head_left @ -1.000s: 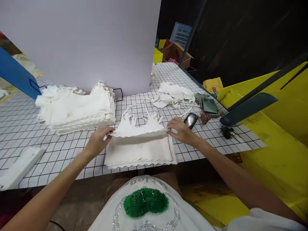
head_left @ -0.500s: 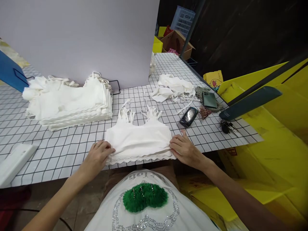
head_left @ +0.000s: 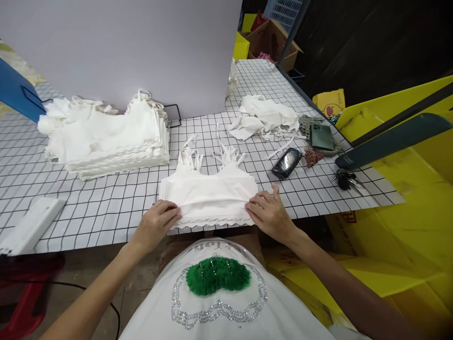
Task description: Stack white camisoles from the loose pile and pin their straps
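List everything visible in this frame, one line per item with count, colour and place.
small garment stack: one, white, table's near edge, between both hands
large garment stack: one, white, far left
loose garments: one heap, white, far right
phones: one black, one green, right side
keys: one bunch, dark, right edge
backboard: one, pale lilac, behind
table: one, white, black grid
left hand: on small stack's left corner
right hand: on its right corner
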Demonstrator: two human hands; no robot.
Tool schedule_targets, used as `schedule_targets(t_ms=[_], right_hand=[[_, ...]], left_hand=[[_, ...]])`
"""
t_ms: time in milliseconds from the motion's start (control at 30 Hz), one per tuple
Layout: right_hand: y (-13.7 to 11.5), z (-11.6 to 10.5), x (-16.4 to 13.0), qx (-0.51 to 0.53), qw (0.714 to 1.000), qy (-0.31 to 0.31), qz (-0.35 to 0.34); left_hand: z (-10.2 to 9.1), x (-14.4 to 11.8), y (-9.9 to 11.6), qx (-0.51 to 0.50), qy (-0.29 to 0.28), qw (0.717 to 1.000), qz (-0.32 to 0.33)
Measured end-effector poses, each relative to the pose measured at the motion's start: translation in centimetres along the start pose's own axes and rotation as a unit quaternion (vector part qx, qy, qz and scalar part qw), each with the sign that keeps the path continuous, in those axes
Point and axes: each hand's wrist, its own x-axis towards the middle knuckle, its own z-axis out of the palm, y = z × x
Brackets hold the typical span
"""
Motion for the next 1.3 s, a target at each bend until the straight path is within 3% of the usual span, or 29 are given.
schedule_targets(t_ms=[133, 267, 400, 633, 767, 933, 1067, 1233, 1300], right_hand=[[0.2, 0.0, 0.1, 0.07, 0.996, 0.027, 0.038], [0.7, -0.4, -0.1, 0.129, 0.988, 0.047, 0.073], [0.7, -0.6, -0.6, 0.104, 0.993, 0.023, 0.051], [-0.6, 0.2, 0.1, 0.03, 0.998, -0.007, 0.046], [-0.7, 0.5, 0.2, 0.021, 0.999, 0.012, 0.036], [-0.5, 0.3, -0.1, 0.056, 0.996, 0.033, 0.054], [-0.5, -0.1, -0.6, 0.059, 0.997, 0.022, 0.053], [-0.9, 0.0, -1.7, 0.056, 0.997, -0.058, -0.005], [-0.5, 0.1, -1.7, 0.053, 0.996, -0.071, -0.01]], left_hand=[[0.0, 0.0, -0.3, -0.012, 0.005, 1.0, -0.002], [-0.4, 0.0, -0.5, -0.022, -0.026, 0.999, -0.032], [-0.7, -0.2, -0.7, -0.048, -0.05, 0.997, -0.039], [-0.4, 0.2, -0.5, -0.039, -0.023, 0.999, -0.003], [0.0, 0.3, -0.3, -0.024, -0.031, 0.999, 0.0], [0.0, 0.4, -0.4, -0.014, -0.054, 0.997, -0.049], [-1.2, 0.3, -0.3, -0.056, -0.102, 0.991, -0.072], [-1.6, -0.6, 0.5, 0.027, -0.177, 0.984, 0.001], [-1.6, -0.7, 0.2, 0.03, -0.169, 0.985, 0.009]])
